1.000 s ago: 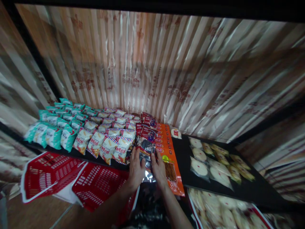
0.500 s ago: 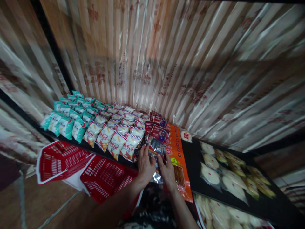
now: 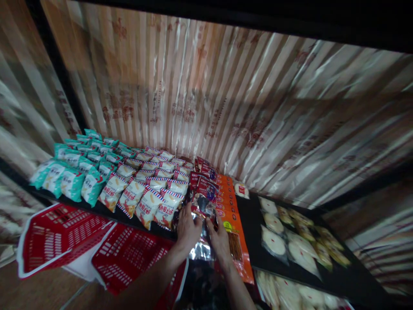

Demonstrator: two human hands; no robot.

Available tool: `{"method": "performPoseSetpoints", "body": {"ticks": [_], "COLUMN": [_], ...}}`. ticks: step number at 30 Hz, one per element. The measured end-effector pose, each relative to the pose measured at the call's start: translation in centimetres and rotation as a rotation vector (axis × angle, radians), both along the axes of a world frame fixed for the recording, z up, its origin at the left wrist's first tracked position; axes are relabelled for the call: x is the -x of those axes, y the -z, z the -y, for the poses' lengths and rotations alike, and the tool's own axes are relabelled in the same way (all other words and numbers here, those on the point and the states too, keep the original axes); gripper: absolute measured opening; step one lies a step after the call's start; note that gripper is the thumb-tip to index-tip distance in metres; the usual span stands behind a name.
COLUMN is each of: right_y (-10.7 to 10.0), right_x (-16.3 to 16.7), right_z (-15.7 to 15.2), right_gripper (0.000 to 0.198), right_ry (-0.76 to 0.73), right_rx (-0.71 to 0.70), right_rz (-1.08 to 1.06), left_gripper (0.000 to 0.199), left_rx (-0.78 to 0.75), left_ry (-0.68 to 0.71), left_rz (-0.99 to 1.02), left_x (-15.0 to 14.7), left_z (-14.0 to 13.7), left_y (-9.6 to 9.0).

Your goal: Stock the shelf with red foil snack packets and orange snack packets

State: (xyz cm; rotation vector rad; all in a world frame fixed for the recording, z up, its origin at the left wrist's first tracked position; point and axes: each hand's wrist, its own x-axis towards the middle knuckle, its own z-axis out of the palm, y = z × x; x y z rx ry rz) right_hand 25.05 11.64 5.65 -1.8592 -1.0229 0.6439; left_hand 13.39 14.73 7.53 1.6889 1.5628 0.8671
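Between my hands lies a dark red snack packet [image 3: 203,204] with a shiny silver lower part, on a row of similar dark red packets [image 3: 207,187]. My left hand [image 3: 189,228] grips its left side, fingers pointing away from me. On the right side, my right hand [image 3: 220,237] holds it with the thumb on top. Just left of my left hand stand white snack bags [image 3: 149,206] with striped tops. A flat orange packet [image 3: 229,202] with brown sticks in its window lies beside my right hand. The fingertips are partly blurred.
Turquoise bags [image 3: 72,183] fill the shelf's left end. Flat packs of round white food [image 3: 273,241] and yellow-green packets [image 3: 322,254] lie on the black shelf [image 3: 250,219] at right. Red baskets [image 3: 127,252] stand below the front edge. A striped plastic sheet [image 3: 180,86] hangs behind.
The view has tilted and shifted, so the shelf sits lower and further left in the picture. Both hands stay on the dark red packet, with more of its silver lower part showing.
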Motion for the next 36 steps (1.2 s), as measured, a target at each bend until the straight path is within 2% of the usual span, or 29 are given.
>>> {"method": "performPoseSetpoints", "body": {"ticks": [6,12,21,26,31,36], "right_y": [0.0,0.0,1.0,1.4,1.7,1.5], "right_x": [-0.1,-0.2,-0.3,-0.5,-0.5,-0.1], "right_z": [-0.1,-0.3,-1.3,-1.7,-1.8,-1.9], "right_gripper": [0.079,0.079,0.065,0.065,0.065,0.056], "right_ry": [-0.013,0.013,0.022,0.051,0.085,0.060], "right_rx": [-0.053,-0.034,-0.117,-0.154,-0.179,-0.236], "right_rz": [-0.063,-0.108,-0.106,-0.171,-0.142,-0.099], "left_gripper": [0.055,0.053,0.054,0.050,0.046,0.048], "left_rx": [-0.049,-0.093,-0.128,-0.186,-0.250,-0.215], "left_ry": [0.006,-0.008,0.006,-0.003,-0.030,-0.022], "left_rz": [0.036,0.057,0.100,0.128,0.107,0.105], "left_x": [-0.3,-0.3,0.1,-0.1,-0.5,-0.7], "left_z": [-0.3,-0.5,-1.4,-1.3,-1.2,-1.2], "left_y": [0.4,0.9,0.7,1.3,2.2,2.7]}}
